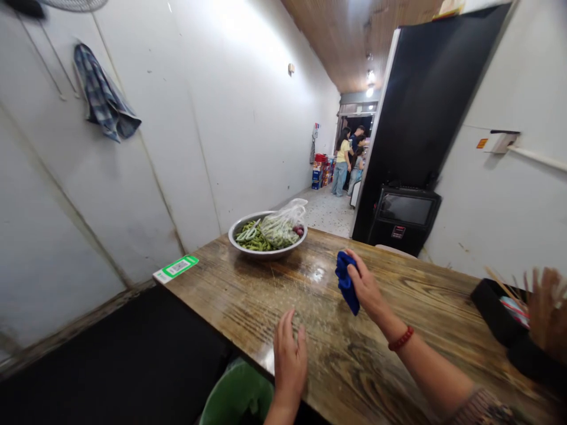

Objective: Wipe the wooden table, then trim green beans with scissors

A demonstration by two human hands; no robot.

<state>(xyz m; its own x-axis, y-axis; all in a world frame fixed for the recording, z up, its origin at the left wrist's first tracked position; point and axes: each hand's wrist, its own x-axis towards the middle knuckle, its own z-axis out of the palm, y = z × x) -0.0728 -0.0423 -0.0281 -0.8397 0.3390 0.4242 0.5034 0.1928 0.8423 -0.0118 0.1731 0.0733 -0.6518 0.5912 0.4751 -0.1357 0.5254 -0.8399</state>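
Note:
My right hand (364, 285), with a red beaded bracelet on its wrist, grips a crumpled blue cloth (346, 282) over the middle of the wooden table (425, 295). My left hand (290, 354) hovers at the table's near edge, fingers stretched out and nothing in it. Small wet-looking specks lie on the tabletop between the hands and a metal bowl (268, 255). Green bean pods (254, 239) fill that bowl, together with a clear plastic bag (283, 227) and some dark reddish round items.
A green bin (239, 392) stands below the near edge. At the table's left corner lies a green QR-code card (178, 268). Black holders (500, 310) with skewer-like sticks are at right. A black speaker-like box (405, 215) stands beyond; several people (343, 159) are far back.

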